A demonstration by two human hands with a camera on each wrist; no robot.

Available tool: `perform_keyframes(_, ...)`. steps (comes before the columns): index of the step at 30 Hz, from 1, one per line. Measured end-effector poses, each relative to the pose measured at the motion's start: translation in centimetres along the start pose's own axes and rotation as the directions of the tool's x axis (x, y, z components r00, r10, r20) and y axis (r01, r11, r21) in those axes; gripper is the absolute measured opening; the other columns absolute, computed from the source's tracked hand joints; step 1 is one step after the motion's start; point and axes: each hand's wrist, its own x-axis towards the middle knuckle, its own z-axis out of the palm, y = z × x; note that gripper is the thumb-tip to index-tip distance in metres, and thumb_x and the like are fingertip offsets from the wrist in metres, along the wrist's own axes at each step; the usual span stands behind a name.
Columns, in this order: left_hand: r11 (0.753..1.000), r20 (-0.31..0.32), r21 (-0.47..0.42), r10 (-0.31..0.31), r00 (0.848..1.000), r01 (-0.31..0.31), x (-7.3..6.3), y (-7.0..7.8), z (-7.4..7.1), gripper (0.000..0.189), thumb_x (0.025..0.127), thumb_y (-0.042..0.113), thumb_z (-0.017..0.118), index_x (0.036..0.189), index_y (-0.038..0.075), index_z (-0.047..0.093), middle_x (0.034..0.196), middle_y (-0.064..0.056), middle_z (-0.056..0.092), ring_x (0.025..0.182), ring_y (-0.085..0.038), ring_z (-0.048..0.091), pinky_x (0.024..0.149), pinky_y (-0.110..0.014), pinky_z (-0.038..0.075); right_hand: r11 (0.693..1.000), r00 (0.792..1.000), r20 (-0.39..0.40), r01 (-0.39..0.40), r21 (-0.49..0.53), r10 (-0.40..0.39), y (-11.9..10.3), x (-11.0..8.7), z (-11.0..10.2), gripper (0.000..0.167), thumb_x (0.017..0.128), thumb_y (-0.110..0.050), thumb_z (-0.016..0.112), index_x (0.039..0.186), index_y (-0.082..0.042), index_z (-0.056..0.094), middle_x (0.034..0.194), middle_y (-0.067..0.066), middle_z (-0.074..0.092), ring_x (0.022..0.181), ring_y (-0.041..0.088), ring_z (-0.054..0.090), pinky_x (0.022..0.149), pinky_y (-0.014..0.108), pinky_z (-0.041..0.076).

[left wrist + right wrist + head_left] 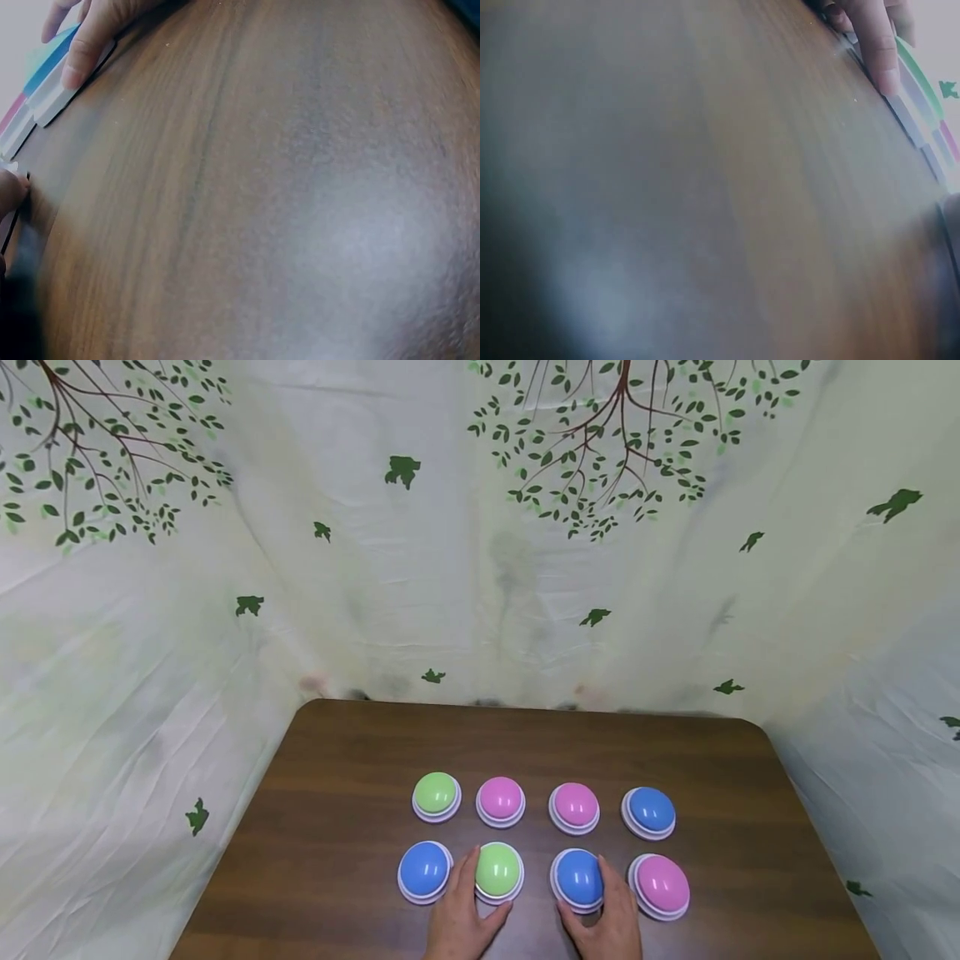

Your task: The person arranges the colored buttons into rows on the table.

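Dome-shaped push buttons on white round bases stand in two rows on the table. In the front row, my left hand grips a green button, fingers along its left side and thumb at its front. To its right, my right hand holds a blue button between thumb at the front and fingers on the right side. The left wrist view catches the right thumb against the white base. Over in the right wrist view, the left thumb lies on the green button's base.
Another blue button sits left of my left hand, and a pink one right of my right hand. Behind stand a green, two pink and a blue button. A leaf-printed cloth hangs behind the wooden table.
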Motion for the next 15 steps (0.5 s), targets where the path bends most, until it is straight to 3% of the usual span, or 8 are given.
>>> perform_keyframes(4, 1.000, -0.011, -0.002, 0.007, 1.000, -0.007, 0.0, -0.1, 0.1, 0.093, 0.065, 0.043, 0.093, 0.141, 0.006, 0.055, 0.130, -0.012, 0.065, 0.109, -0.029, 0.069, 0.085, -0.045, 0.059, 1.000, 1.000, 0.014, -0.009, 0.005, 0.009, 0.0, 0.0, -0.2, 0.102, 0.051, -0.020, 0.099, 0.139, 0.004, 0.051, 0.125, 0.027, 0.063, 0.113, 0.042, 0.057, 0.100, 0.039, 0.032)
perform_keyframes(6, 1.000, -0.015, -0.015, 0.009, 1.000, -0.009, 0.0, -0.2, 0.2, 0.094, 0.064, 0.043, 0.094, 0.141, 0.006, 0.055, 0.131, -0.012, 0.064, 0.110, -0.029, 0.069, 0.086, -0.044, 0.059, 1.000, 0.999, 0.035, -0.028, -0.007, 0.028, -0.3, 0.2, -0.8, 0.100, 0.055, -0.021, 0.098, 0.140, 0.001, 0.050, 0.127, 0.025, 0.062, 0.115, 0.039, 0.056, 0.107, 0.026, 0.032)
perform_keyframes(11, 0.998, -0.022, -0.067, 0.009, 1.000, -0.010, -0.1, -0.5, 0.0, 0.096, 0.060, 0.041, 0.097, 0.141, 0.009, 0.056, 0.131, -0.009, 0.062, 0.113, -0.025, 0.067, 0.090, -0.041, 0.059, 0.995, 0.994, -0.105, 0.041, 0.092, -0.031, 0.8, 2.9, -3.7, 0.078, 0.063, -0.010, 0.090, 0.133, 0.003, 0.059, 0.125, 0.026, 0.064, 0.114, 0.036, 0.053, 0.113, 0.002, 0.017)
perform_keyframes(13, 0.997, -0.024, -0.081, 0.014, 1.000, -0.016, -0.1, -0.6, 0.0, 0.096, 0.059, 0.040, 0.097, 0.140, 0.009, 0.057, 0.131, -0.008, 0.062, 0.114, -0.023, 0.066, 0.090, -0.040, 0.059, 0.990, 0.986, -0.166, 0.044, 0.131, -0.021, 2.3, 5.1, -5.3, 0.068, 0.064, -0.005, 0.087, 0.127, 0.005, 0.064, 0.123, 0.029, 0.065, 0.114, 0.039, 0.053, 0.113, 0.012, 0.028)
perform_keyframes(15, 0.995, -0.020, -0.096, 0.015, 1.000, -0.017, -0.1, -0.6, -0.1, 0.096, 0.059, 0.040, 0.098, 0.140, 0.010, 0.057, 0.132, -0.007, 0.062, 0.114, -0.022, 0.066, 0.091, -0.039, 0.058, 0.991, 0.992, -0.092, -0.075, 0.112, 0.086, 4.0, 7.7, -7.0, 0.064, 0.071, -0.009, 0.086, 0.129, 0.003, 0.062, 0.127, 0.028, 0.063, 0.118, 0.041, 0.052, 0.114, 0.028, 0.035)
